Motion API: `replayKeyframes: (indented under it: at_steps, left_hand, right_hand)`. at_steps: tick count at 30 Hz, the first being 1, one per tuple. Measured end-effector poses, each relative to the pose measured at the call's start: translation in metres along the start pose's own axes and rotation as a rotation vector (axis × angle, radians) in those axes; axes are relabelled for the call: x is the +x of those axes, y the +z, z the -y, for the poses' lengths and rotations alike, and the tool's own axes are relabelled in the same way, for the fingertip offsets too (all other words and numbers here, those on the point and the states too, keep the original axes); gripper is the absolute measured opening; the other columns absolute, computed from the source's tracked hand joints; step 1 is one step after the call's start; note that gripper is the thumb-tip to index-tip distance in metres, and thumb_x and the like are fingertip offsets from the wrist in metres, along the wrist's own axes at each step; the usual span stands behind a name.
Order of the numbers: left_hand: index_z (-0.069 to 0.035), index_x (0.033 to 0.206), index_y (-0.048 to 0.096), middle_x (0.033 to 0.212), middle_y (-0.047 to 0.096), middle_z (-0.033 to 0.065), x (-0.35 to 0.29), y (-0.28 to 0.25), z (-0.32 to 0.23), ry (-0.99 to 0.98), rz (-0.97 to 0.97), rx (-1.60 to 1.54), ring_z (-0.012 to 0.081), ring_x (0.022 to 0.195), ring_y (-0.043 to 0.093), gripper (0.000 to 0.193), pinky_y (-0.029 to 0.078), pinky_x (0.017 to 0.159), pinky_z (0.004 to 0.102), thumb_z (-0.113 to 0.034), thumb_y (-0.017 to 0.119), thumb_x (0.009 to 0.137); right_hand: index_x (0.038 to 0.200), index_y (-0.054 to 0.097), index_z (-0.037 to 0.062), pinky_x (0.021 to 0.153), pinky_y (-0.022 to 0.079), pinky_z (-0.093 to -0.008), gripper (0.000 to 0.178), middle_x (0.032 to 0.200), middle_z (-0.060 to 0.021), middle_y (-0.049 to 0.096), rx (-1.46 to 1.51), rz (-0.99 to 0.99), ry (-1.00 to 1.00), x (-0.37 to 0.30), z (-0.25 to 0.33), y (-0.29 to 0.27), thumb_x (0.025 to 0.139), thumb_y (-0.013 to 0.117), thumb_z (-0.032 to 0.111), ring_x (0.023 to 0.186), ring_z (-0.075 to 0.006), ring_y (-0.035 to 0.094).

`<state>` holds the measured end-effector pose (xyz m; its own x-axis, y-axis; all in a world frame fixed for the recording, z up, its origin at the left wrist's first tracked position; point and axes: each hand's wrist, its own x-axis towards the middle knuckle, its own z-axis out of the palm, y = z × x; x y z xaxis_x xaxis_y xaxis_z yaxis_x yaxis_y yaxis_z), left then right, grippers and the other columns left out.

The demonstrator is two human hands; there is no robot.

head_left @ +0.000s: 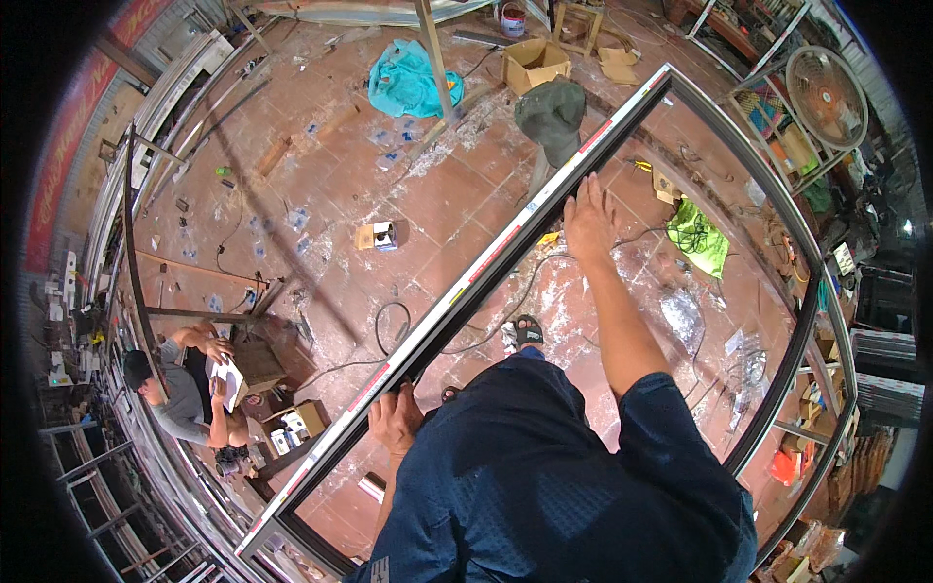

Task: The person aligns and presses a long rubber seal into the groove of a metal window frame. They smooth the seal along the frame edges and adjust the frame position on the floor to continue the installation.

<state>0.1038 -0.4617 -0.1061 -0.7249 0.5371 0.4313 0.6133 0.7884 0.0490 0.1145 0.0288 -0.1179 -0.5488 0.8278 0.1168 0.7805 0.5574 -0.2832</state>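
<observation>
A large rectangular metal frame (491, 260), dark with a white outer edge carrying red strips, spans the view slantwise in front of me. My right hand (590, 219) lies against the upper part of its long near bar, fingers stretched out and slightly apart. Lower down on the same bar, my left hand (395, 420) has its fingers bent against the inner edge, gripping it; the fingertips are partly hidden. Through the frame's opening show my sandalled foot (528, 330) and the tiled floor.
At the left a co-worker (190, 384) sits holding a white piece, beside an open carton (309, 418). A turquoise bag (408, 80), a cardboard box (536, 64) and a covered grey-green object (551, 119) stand beyond. A fan (826, 99) is far right; cables (466, 345) cross the floor.
</observation>
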Motion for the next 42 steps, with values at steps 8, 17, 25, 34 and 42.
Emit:
replayKeyframes:
  at_steps: [8,17,25,34,42]
  left_hand:
    - [-0.021,0.108,0.084,0.089,0.068,0.0023,0.0,-0.001,-0.003,-0.004,0.008,0.022,0.0271,0.077,0.064,0.011,0.051,0.069,0.041,-0.02,0.079,0.098]
    - [-0.019,0.106,0.084,0.092,0.071,0.0043,0.001,-0.002,-0.004,0.009,-0.017,0.001,0.03,0.075,0.064,0.012,0.052,0.067,0.0425,-0.016,0.081,0.095]
    - [-0.019,0.104,0.084,0.088,0.068,0.0046,0.007,-0.006,-0.008,0.006,0.002,0.023,0.0284,0.071,0.061,0.008,0.05,0.063,0.0418,-0.017,0.083,0.096]
    - [-0.017,0.1,0.083,0.085,0.066,0.0055,0.008,-0.007,-0.011,0.004,-0.021,0.006,0.0298,0.071,0.06,0.005,0.049,0.063,0.0426,-0.016,0.083,0.095]
    - [-0.018,0.099,0.082,0.087,0.068,0.0056,0.007,-0.007,-0.01,-0.013,0.023,0.011,0.0308,0.072,0.063,0.002,0.051,0.065,0.0431,-0.017,0.082,0.097]
  right_hand:
    - [0.165,0.05,0.0,0.129,0.03,-0.0636,0.065,0.18,-0.0132,0.036,0.008,-0.003,-0.111,-0.035,0.017,-0.005,0.113,0.054,0.039,0.162,-0.0386,0.04]
    - [0.154,0.058,0.0001,0.123,0.041,-0.0548,0.061,0.163,-0.0186,0.054,0.25,-0.169,-0.124,-0.096,0.043,0.008,0.107,0.069,0.037,0.147,-0.0354,0.055]
    - [0.113,0.075,-0.0053,0.077,0.057,-0.0348,0.043,0.088,-0.0095,0.075,1.473,0.189,0.41,-0.092,0.041,0.056,0.109,0.067,0.037,0.079,-0.0194,0.072]
    - [0.1,0.074,-0.003,0.065,0.049,-0.0337,0.038,0.078,-0.004,0.067,1.488,0.161,0.327,-0.083,0.037,0.069,0.107,0.061,0.032,0.068,-0.0148,0.061]
    - [0.107,0.075,0.0014,0.072,0.051,-0.0288,0.038,0.088,-0.0021,0.07,1.562,0.185,0.352,-0.084,0.038,0.061,0.114,0.059,0.035,0.077,-0.0109,0.063]
